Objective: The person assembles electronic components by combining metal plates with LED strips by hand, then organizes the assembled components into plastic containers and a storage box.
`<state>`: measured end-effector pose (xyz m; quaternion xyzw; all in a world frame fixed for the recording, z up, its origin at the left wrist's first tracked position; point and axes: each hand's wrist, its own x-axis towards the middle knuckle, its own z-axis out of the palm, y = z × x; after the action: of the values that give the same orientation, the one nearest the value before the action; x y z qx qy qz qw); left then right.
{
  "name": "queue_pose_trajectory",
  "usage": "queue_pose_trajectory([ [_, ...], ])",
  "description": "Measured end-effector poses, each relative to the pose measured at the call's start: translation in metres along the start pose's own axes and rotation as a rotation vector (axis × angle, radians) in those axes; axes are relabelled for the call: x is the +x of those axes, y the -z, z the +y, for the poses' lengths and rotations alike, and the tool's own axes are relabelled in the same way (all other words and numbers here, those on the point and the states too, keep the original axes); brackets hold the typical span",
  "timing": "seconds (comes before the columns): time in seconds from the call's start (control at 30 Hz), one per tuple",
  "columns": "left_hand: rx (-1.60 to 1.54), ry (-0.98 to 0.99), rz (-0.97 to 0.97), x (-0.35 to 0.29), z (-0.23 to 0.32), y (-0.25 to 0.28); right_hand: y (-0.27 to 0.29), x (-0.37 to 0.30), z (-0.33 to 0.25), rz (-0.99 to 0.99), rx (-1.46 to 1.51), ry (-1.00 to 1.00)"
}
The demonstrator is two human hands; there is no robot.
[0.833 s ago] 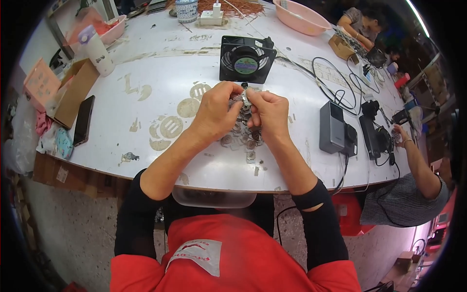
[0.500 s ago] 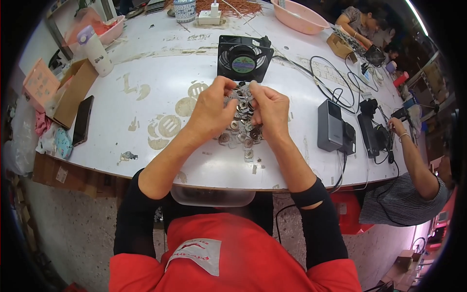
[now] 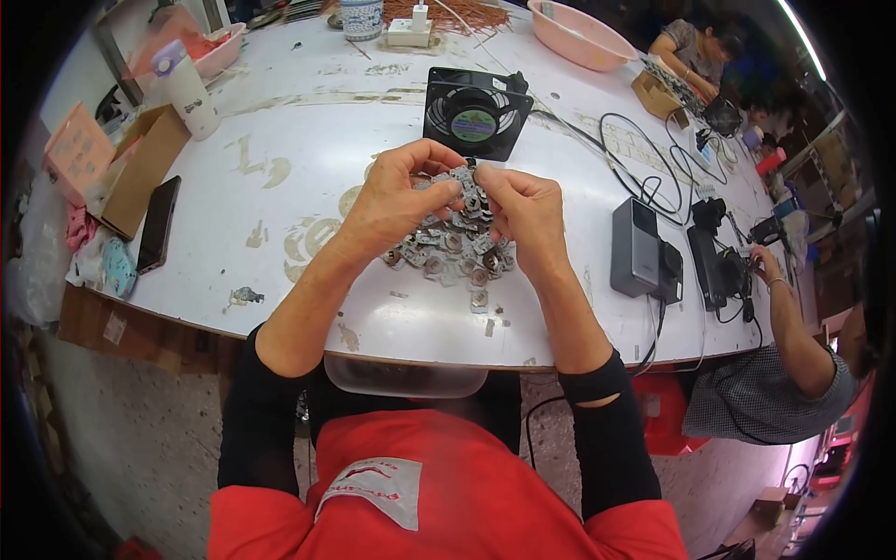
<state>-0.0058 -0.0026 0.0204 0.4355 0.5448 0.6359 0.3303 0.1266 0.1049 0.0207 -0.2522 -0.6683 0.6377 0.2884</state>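
Note:
Over a loose heap of small silvery and brown metal parts [image 3: 452, 245], my two hands meet in front of a black fan. My left hand [image 3: 394, 198] is curled, with thumb and forefinger closing on some of the small grey metal parts. Close by on its right, my right hand [image 3: 528, 209] pinches with thumb and forefinger; what lies between those fingertips is too small to make out. Its other fingers are bent over the heap's right side. The square black fan [image 3: 474, 114] stands upright just beyond my fingertips. Parts of the heap are hidden under my hands.
A grey box-shaped device [image 3: 637, 250] with cables stands to the right, near a black adapter [image 3: 707, 266]. A phone [image 3: 159, 224], an open cardboard box [image 3: 142, 177] and a white bottle [image 3: 189, 98] are at left. A pink basin [image 3: 583, 42] sits far right. Co-workers sit at right.
My left hand has shifted slightly up, its forefinger now arched over the parts. More of the heap shows at its left side. My right hand has moved slightly right and down.

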Motion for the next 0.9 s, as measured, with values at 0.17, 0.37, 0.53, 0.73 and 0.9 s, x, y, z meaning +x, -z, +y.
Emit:
queue_pose_trajectory([
  [0.17,-0.001,0.034,-0.015,-0.001,-0.003,0.004,0.000,0.002,0.004,-0.082,0.126,-0.068],
  [0.37,-0.044,0.104,-0.039,-0.002,0.004,0.004,-0.006,0.001,0.010,-0.125,0.124,-0.077],
  [0.53,-0.073,0.165,0.008,-0.001,-0.001,0.005,-0.004,0.002,0.014,-0.079,0.064,0.040],
  [0.73,-0.098,0.067,-0.033,-0.002,-0.011,0.000,0.000,0.009,0.010,-0.109,0.541,-0.354],
  [0.9,0.040,-0.021,0.057,0.000,-0.011,-0.007,-0.005,0.005,0.013,-0.033,0.312,-0.182],
])
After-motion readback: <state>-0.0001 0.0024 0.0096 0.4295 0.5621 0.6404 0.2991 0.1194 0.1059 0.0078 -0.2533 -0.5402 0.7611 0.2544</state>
